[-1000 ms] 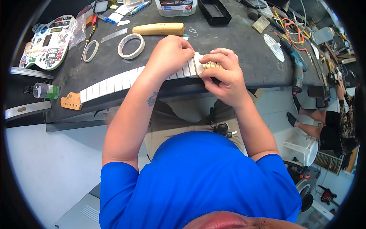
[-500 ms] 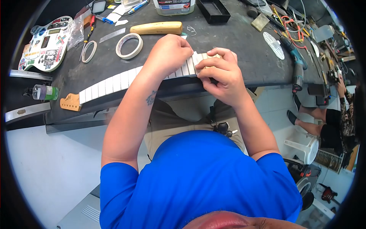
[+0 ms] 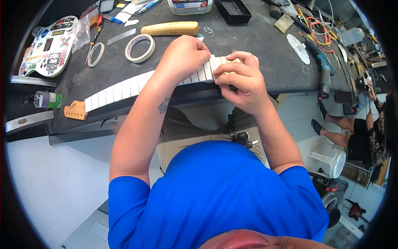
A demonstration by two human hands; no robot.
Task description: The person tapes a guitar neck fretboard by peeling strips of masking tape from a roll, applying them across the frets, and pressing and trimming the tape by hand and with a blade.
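Observation:
A guitar neck (image 3: 120, 92) lies along the bench's front edge, its wooden headstock (image 3: 76, 111) at the left. Pale tape covers the fretboard between the dark fret lines. My left hand (image 3: 185, 58) is closed over the neck, fingertips pinched at a white strip of masking tape (image 3: 212, 58) that stands out past the far edge. My right hand (image 3: 243, 83) curls over the body end of the neck, with thumb and forefinger at its near edge and the other fingers bent above the frets. Both hands hide parts of the fretboard.
Behind the neck lie a tape roll (image 3: 140, 48), a smaller roll (image 3: 95, 55), a wooden block (image 3: 170, 28) and a steel ruler (image 3: 121, 36). A stickered guitar body (image 3: 49, 47) is at left. A cordless drill (image 3: 323, 66) and cables lie right. Another person (image 3: 360, 133) stands at far right.
My hands hold almost the same pose on the neck. The view has shifted very slightly. At far right, the other person's hands have moved.

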